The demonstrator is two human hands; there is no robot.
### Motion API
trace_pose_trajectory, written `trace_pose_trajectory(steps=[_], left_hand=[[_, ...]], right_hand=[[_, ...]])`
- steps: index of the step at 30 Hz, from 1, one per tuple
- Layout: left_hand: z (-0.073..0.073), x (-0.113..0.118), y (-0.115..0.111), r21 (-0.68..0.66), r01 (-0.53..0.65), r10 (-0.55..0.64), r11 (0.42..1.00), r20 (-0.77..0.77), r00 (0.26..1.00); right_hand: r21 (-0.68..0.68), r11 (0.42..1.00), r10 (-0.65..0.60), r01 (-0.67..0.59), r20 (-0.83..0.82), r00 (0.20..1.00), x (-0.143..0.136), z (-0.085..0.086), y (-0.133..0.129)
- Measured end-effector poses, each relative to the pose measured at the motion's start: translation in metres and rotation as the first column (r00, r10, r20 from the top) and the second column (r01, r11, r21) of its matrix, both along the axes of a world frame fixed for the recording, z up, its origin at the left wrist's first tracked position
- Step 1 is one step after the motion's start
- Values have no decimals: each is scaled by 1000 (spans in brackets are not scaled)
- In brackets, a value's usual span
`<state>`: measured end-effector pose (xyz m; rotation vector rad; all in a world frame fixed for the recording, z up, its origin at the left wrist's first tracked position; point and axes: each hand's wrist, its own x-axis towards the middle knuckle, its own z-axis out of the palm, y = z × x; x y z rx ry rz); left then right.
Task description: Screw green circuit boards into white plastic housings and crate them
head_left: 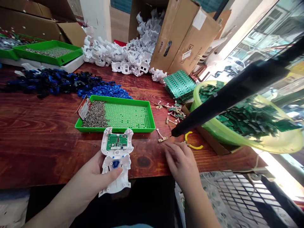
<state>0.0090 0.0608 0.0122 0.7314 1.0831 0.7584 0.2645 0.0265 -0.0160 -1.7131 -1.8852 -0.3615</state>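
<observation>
One curved white plastic shell (117, 152) clamped in left fingers (115, 174); right fingers (174, 150), closure unclear, over grained wooden table (59, 152)

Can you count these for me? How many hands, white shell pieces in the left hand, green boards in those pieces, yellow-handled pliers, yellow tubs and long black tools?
Hands, left hand and right hand: 2
White shell pieces, upper piece and lower piece: 2
Green board: 1
Yellow-handled pliers: 1
Yellow tub: 1
Long black tool: 1
Total: 8
</observation>
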Motion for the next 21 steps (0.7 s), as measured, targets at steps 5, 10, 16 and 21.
trace_pose_trajectory(steps=[5,10,16,21], left_hand=[[2,0,-5,56,10,-13,998,42,999],[-1,-7,-10,95,116,-128,989,133,983],[8,-3,-10,101,182,-181,978,-23,983],[5,-4,-11,159,157,-153,975,-36,988]], right_hand=[[-124,988,-71,94,179,981,-3,-2,14],[-163,987,29,16,269,963,-3,4,19],[-181,973,180,-142,215,960,-10,10,13],[-180,971,169,-156,59,984,-17,8,9]])
